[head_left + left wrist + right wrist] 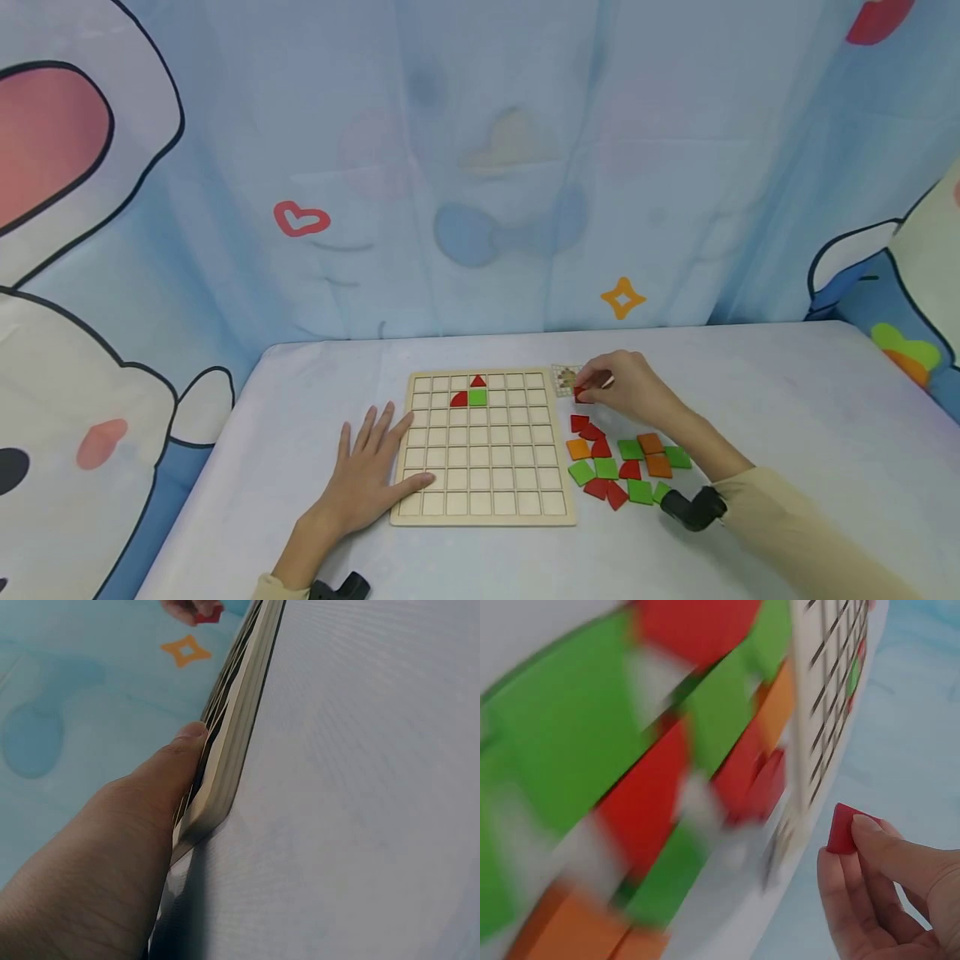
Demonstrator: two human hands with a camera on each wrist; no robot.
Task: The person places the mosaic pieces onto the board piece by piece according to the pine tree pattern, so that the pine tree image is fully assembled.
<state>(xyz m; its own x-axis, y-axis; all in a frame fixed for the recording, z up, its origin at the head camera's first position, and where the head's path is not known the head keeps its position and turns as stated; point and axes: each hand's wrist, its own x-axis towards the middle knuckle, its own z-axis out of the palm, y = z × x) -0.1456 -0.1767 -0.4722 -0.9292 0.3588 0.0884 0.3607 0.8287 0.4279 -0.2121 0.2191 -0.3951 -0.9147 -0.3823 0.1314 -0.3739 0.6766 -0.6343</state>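
A wooden grid board (487, 522) lies on the table. My left hand (367, 477) rests with spread, straight fingers along the board's left side; its thumb (180, 746) presses on the edge in the left wrist view. Near the board's top sit a green square tile (477, 397), a red triangle tile (478, 382) above it and a red tile with a rounded corner (459, 400) to its left. Beyond the board's upper right, my right hand (630, 390) pinches a red tile (843, 828) between thumb and fingers, held up beside a small patterned card (564, 381).
Right of the board lie several loose tiles: red ones (630, 470), green squares (606, 468) and orange squares (659, 465), some touching or overlapping. The white-covered table (787, 400) ends at a blue printed curtain (525, 275). The right forearm passes beside the tile pile.
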